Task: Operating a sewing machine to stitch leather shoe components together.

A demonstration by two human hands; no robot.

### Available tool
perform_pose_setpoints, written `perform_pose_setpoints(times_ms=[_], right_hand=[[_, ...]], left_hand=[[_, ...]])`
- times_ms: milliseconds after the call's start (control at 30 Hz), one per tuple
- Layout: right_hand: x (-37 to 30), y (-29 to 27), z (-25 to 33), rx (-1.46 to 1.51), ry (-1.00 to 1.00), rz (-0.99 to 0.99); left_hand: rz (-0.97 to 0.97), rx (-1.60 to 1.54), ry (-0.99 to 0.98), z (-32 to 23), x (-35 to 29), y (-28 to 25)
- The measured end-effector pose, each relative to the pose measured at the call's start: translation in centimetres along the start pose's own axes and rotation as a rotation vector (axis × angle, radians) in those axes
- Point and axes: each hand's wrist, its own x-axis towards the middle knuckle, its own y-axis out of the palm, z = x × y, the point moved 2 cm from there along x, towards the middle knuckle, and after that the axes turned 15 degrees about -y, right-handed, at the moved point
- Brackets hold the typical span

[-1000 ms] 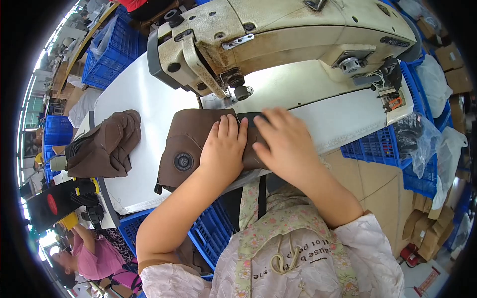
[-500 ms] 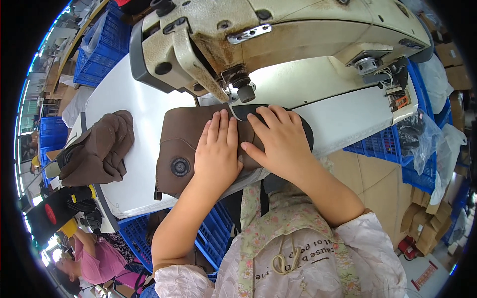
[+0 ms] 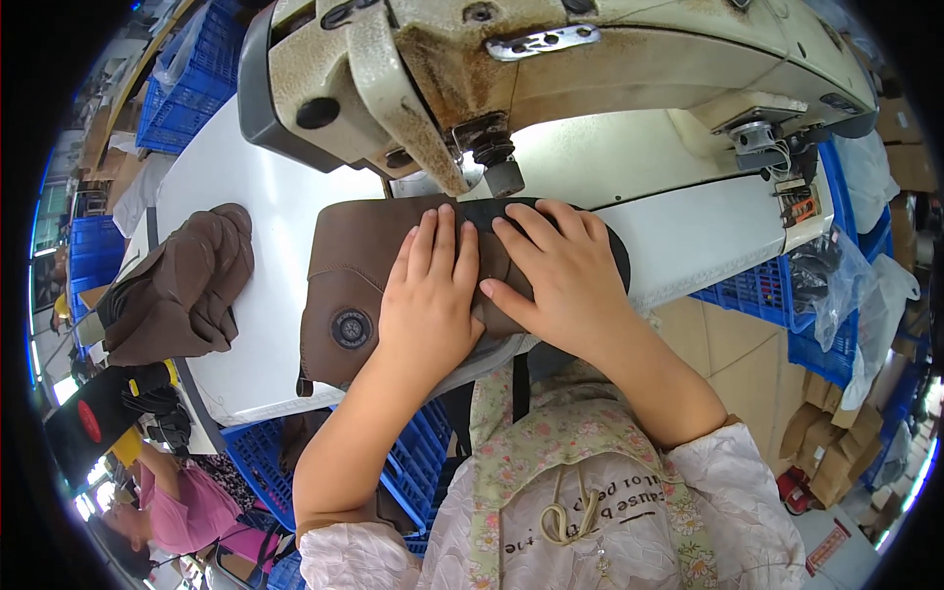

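A brown leather-like piece [image 3: 339,261] with a round black badge [image 3: 350,329] lies flat on the sewing machine's white table. At its right is a black section [image 3: 615,261]. My left hand [image 3: 430,295] rests palm down on the brown part, fingers stretched out and lying side by side. To its right, my right hand [image 3: 565,280] lies flat across the brown and black parts, fingers spread and thumb toward the left hand. Both sets of fingertips are near the piece's far edge, just below the presser area [image 3: 472,177] of the sewing machine [image 3: 590,88]. The needle point cannot be made out.
A stack of brown pieces [image 3: 187,280] sits at the table's left edge. Blue crates [image 3: 192,84] stand at the far left, below the table and at right, where plastic bags [image 3: 880,305] hang. Cardboard [image 3: 831,442] lies at lower right. Another person [image 3: 192,506] is at lower left.
The view has shifted slightly, and the machine head looks larger. A pale curved strip by the presser no longer shows. My hands keep nearly the same places on the brown piece.
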Motion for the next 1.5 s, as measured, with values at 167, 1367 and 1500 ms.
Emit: perform_pose_setpoints(times_ms=[167, 1367, 1500], right_hand=[[0.1, 0.1, 0.1, 0.009, -0.007, 0.014], [2.7, 1.1, -2.5, -0.038, -0.054, -0.001], [2.9, 0.9, -2.4, -0.014, -0.047, 0.016]], left_hand=[[-0.037, -0.031, -0.014, 0.1, 0.0, 0.2], [-0.026, -0.135, -0.104, 1.7, 3.2, -0.2], [-0.026, -0.129, -0.100, 1.9, 3.1, 0.0]])
